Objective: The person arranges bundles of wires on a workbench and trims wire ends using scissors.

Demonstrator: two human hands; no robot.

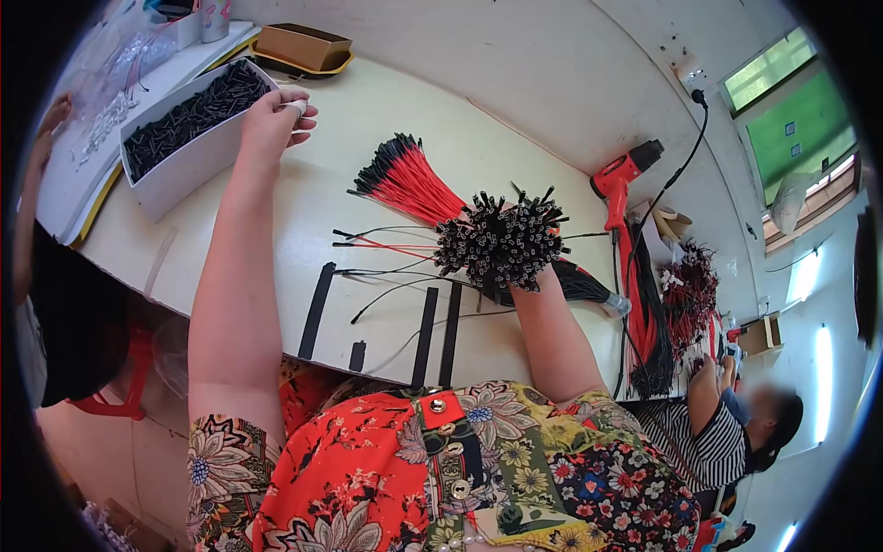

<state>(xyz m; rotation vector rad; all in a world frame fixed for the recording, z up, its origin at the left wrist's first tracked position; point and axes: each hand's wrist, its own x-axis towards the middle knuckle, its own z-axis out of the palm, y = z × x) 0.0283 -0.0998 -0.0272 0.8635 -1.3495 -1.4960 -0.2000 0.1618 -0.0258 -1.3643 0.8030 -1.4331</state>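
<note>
My left hand [279,120] is beside the right end of a white box [175,182] filled with small black pieces. Its fingers are curled together, a white cover shows on one fingertip, and anything between them is too small to make out. A dense bundle of black-tipped wires [501,241] faces the camera in my right hand [535,283], whose fingers are mostly hidden behind it. Red wires with black ends [414,179] fan out on the table beside that bundle. Several loose red and black wires [386,246] lie to its left.
A red heat gun [621,184] stands at the back right, near hanging red and black wires [648,313]. Black tape strips [317,311] mark the table's front edge. A brown tray [302,48] sits at the back left. Another person [713,428] works at the right; another person's hand [55,115] shows far left.
</note>
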